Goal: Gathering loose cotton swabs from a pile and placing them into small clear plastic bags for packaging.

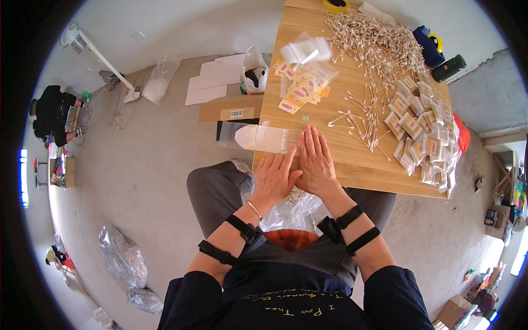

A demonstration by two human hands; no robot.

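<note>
At the table's near left edge, a row of cotton swabs (290,139) lies side by side at the mouth of a clear plastic bag (228,135). A white rounded card or scoop (254,137) shows in the bag. My right hand (315,162) rests flat along the right side of the row, fingers straight and close together. My left hand (275,175) lies at the near side of the row, index finger and thumb extended, the thumb reaching my right hand. Neither hand visibly grips anything. The swabs' near ends are hidden under my hands.
Loose swabs (374,41) are heaped at the table's back. Packed swab bags (426,129) pile up at the right. Yellow printed cards (302,92) and empty clear bags (306,50) lie at the left. Another person (54,115) is far left.
</note>
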